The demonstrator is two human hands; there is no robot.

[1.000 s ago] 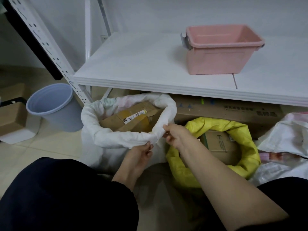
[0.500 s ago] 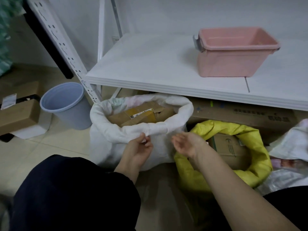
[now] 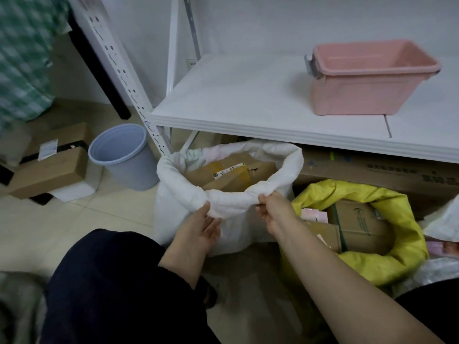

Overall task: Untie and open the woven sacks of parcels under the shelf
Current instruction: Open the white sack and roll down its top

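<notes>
A white woven sack (image 3: 173, 204) stands on the floor under the white shelf (image 3: 248, 108), its mouth rolled down and open. Brown taped parcels (image 3: 231, 173) show inside. My left hand (image 3: 198, 228) is palm up, holding the near rolled rim from below. My right hand (image 3: 272, 211) pinches the same rim a little to the right. To the right stands a yellow sack (image 3: 402, 234), also open with its rim rolled down, holding cardboard boxes (image 3: 360, 224). Part of another white sack (image 3: 444, 219) shows at the right edge.
A pink plastic bin (image 3: 367, 78) sits on the shelf. A grey-blue bucket (image 3: 121, 157) stands left of the white sack, beside the perforated shelf post (image 3: 129, 90). Cardboard boxes (image 3: 49, 167) lie on the floor at the left. A long carton (image 3: 372, 172) lies under the shelf. My dark-clad knees fill the foreground.
My right hand let go of the rim, hovered open, then took hold of it again. My left hand moved up to the rim. The view shifted left.
</notes>
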